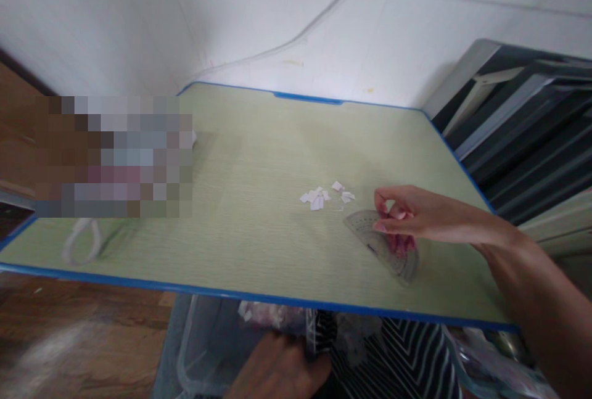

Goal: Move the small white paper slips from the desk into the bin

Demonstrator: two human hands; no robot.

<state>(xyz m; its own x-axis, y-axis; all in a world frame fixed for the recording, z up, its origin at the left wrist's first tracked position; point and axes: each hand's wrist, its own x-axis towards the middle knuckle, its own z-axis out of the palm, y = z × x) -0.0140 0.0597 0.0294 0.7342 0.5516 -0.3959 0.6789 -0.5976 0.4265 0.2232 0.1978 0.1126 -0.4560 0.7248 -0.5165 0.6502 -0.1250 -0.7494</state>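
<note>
A clear half-round protractor [365, 221] is pinched between the thumb and fingers of my right hand [401, 217], tilted just over the right side of the table. To its left, several small torn scraps of white paper [317, 197] lie in a loose cluster on the tabletop. Below the table's front edge, my left hand [282, 365] is beside a clear plastic tub [203, 343]. Its fingers are hidden, so I cannot tell whether it holds anything.
The pale green table [240, 245] has a blue rim and stands against a white wall [259, 10] with a cable. A blurred-out patch [134, 158] covers things on the left, with a white loop [83, 242] below. Dark-panelled frames [522, 115] lean at the right.
</note>
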